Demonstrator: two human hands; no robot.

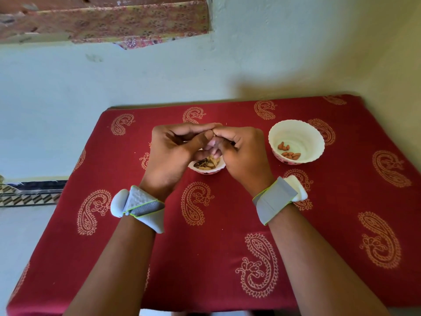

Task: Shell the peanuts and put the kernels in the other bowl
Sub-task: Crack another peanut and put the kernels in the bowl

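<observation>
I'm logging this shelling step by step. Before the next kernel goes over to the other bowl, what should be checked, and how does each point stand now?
1. Both hands on the peanut: left hand and right hand meet fingertip to fingertip, fingers curled: ok.
2. Shell cracked open: hidden by fingers: cannot tell.
3. Hands above the shell bowl, so scraps fall in: ok.
4. Kernel bowl upright, unblocked, to the right: ok.
5. Kernels already inside, plenty of room: ok.
6. No kernels seen stray on the red cloth: ok.

Left hand (175,144) and right hand (241,149) pinch together above the shell bowl (206,171).
</observation>
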